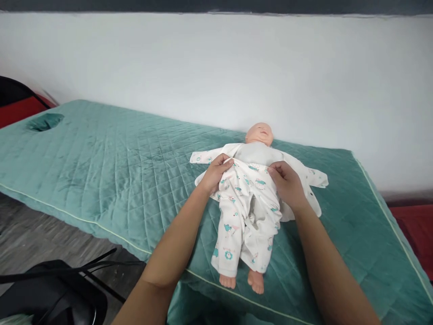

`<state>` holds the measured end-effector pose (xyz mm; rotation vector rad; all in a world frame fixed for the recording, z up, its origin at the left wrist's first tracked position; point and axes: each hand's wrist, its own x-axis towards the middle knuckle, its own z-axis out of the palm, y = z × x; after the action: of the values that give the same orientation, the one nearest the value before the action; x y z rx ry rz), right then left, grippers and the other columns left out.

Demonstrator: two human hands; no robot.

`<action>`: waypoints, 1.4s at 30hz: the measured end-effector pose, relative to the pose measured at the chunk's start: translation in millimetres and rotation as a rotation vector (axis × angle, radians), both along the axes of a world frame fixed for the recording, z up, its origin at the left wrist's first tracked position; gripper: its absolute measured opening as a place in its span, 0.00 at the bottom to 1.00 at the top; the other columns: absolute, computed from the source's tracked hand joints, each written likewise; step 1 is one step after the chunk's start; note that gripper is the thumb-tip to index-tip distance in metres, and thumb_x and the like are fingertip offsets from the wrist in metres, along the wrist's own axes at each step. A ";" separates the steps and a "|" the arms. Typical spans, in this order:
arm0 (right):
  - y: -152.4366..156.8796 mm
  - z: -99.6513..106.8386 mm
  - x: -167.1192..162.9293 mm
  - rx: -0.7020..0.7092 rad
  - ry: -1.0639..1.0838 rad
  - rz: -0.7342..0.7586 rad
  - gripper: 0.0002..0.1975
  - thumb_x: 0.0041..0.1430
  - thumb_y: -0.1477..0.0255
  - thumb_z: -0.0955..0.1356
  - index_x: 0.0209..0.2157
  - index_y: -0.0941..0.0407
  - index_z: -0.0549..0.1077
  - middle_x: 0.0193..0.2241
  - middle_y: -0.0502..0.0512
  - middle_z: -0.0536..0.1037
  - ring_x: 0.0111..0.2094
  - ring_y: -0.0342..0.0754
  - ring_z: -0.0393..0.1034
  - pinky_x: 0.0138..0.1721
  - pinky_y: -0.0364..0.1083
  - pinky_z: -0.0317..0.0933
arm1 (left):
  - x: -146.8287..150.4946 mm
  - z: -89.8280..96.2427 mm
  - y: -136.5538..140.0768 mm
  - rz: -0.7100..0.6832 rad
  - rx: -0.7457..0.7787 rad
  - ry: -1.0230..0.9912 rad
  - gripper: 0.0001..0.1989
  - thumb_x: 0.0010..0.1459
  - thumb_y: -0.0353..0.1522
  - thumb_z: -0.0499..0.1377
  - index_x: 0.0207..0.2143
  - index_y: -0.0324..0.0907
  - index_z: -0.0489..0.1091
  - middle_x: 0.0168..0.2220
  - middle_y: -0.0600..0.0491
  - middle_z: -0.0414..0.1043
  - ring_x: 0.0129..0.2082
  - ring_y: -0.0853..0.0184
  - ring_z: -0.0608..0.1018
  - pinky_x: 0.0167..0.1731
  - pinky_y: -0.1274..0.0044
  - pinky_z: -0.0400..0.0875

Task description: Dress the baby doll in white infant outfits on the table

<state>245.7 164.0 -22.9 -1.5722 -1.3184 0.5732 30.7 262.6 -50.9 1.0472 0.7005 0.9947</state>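
A baby doll (pixel 260 133) lies on its back, head toward the wall and bare feet toward me. White printed baby pants (pixel 233 225) cover its legs up to the belly. My left hand (pixel 217 171) pinches the waistband at one side, and my right hand (pixel 286 180) grips it at the other, fingers closed. Beneath the doll a white baby jacket (pixel 314 178) is spread open, its sleeves stretched out to both sides. The doll's pale grey torso (pixel 255 152) shows above the waistband.
A green quilted bed cover (pixel 135 180) lies under everything, with a face hole (pixel 45 122) at the far left. Behind rises a white wall (pixel 203 67). A black chair (pixel 57 293) stands at lower left; red surfaces (pixel 414 230) show past the right end.
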 end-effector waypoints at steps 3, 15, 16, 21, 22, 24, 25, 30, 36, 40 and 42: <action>-1.4 -3.0 7.5 0.003 0.063 -0.010 0.09 0.60 0.63 0.67 0.32 0.54 0.71 0.25 0.47 0.70 0.28 0.44 0.61 0.30 0.45 0.55 | -2.8 0.0 0.4 -0.061 -0.072 -0.046 0.20 0.47 0.40 0.72 0.28 0.40 0.64 0.25 0.60 0.61 0.23 0.75 0.64 0.25 0.82 0.58; -5.3 -13.1 15.7 -0.058 0.139 -0.022 0.13 0.59 0.59 0.69 0.31 0.54 0.72 0.24 0.47 0.68 0.28 0.44 0.59 0.31 0.45 0.53 | -3.8 -7.3 2.7 0.057 -0.181 -0.214 0.20 0.44 0.36 0.74 0.26 0.39 0.64 0.24 0.61 0.62 0.22 0.78 0.66 0.25 0.84 0.62; -6.3 -13.1 16.1 -0.065 0.140 -0.011 0.13 0.59 0.59 0.69 0.31 0.54 0.72 0.24 0.46 0.67 0.27 0.44 0.58 0.30 0.45 0.53 | -3.1 -8.2 2.9 0.080 -0.198 -0.221 0.21 0.43 0.36 0.74 0.26 0.39 0.64 0.24 0.61 0.62 0.22 0.78 0.66 0.25 0.83 0.63; -15.4 -12.5 22.8 -0.101 0.174 0.071 0.14 0.60 0.58 0.70 0.30 0.54 0.70 0.23 0.46 0.65 0.26 0.43 0.56 0.29 0.45 0.50 | -6.7 -8.8 2.7 0.022 -0.186 -0.115 0.20 0.44 0.38 0.74 0.27 0.39 0.65 0.23 0.61 0.62 0.21 0.78 0.66 0.23 0.83 0.62; -17.4 -12.0 25.1 -0.114 0.180 0.105 0.14 0.60 0.58 0.70 0.31 0.53 0.70 0.24 0.46 0.65 0.27 0.43 0.56 0.29 0.45 0.50 | -8.2 -8.1 2.3 -0.014 -0.170 -0.073 0.20 0.45 0.39 0.73 0.27 0.39 0.66 0.23 0.61 0.62 0.21 0.78 0.65 0.22 0.84 0.61; -21.5 -10.6 30.7 -0.140 0.199 0.188 0.14 0.59 0.58 0.71 0.32 0.53 0.70 0.26 0.46 0.66 0.28 0.43 0.58 0.29 0.44 0.52 | -11.2 -6.8 1.6 -0.080 -0.138 0.003 0.20 0.47 0.41 0.72 0.27 0.39 0.66 0.23 0.60 0.62 0.20 0.78 0.64 0.21 0.84 0.58; -23.4 -9.5 33.6 -0.150 0.211 0.229 0.14 0.59 0.58 0.71 0.33 0.53 0.70 0.27 0.47 0.67 0.29 0.43 0.58 0.30 0.44 0.53 | -12.5 -6.3 1.4 -0.102 -0.125 0.027 0.20 0.47 0.42 0.72 0.27 0.39 0.66 0.22 0.61 0.61 0.20 0.78 0.63 0.20 0.84 0.57; -31.1 -1.7 43.8 -0.187 0.224 0.350 0.15 0.56 0.58 0.73 0.35 0.53 0.70 0.31 0.49 0.68 0.33 0.45 0.62 0.34 0.44 0.59 | -14.9 -6.9 3.7 -0.116 -0.143 0.051 0.20 0.48 0.44 0.71 0.28 0.39 0.68 0.23 0.60 0.62 0.21 0.77 0.63 0.21 0.83 0.58; -33.8 3.6 42.7 -0.219 0.228 0.379 0.17 0.53 0.56 0.74 0.36 0.52 0.71 0.32 0.50 0.70 0.34 0.47 0.64 0.36 0.46 0.63 | -15.9 -6.2 8.8 -0.190 -0.113 0.112 0.20 0.51 0.45 0.69 0.27 0.39 0.69 0.22 0.60 0.62 0.20 0.77 0.61 0.21 0.81 0.55; -32.8 0.0 39.4 -0.194 0.289 0.367 0.16 0.53 0.57 0.75 0.36 0.52 0.71 0.32 0.50 0.70 0.34 0.47 0.64 0.35 0.46 0.62 | -22.8 -2.0 9.4 -0.283 -0.048 0.183 0.17 0.47 0.40 0.72 0.31 0.39 0.72 0.25 0.59 0.65 0.22 0.77 0.63 0.23 0.82 0.55; -32.4 -3.6 38.7 -0.180 0.305 0.364 0.15 0.55 0.59 0.74 0.36 0.52 0.71 0.32 0.50 0.70 0.33 0.46 0.64 0.34 0.45 0.60 | -27.4 -0.2 9.1 -0.334 -0.007 0.200 0.18 0.47 0.40 0.72 0.35 0.39 0.73 0.25 0.59 0.65 0.22 0.76 0.64 0.23 0.82 0.54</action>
<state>284.4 131.6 -26.5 -1.3228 -1.3503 1.1389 3.3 271.8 -51.1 1.2221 0.6630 0.6049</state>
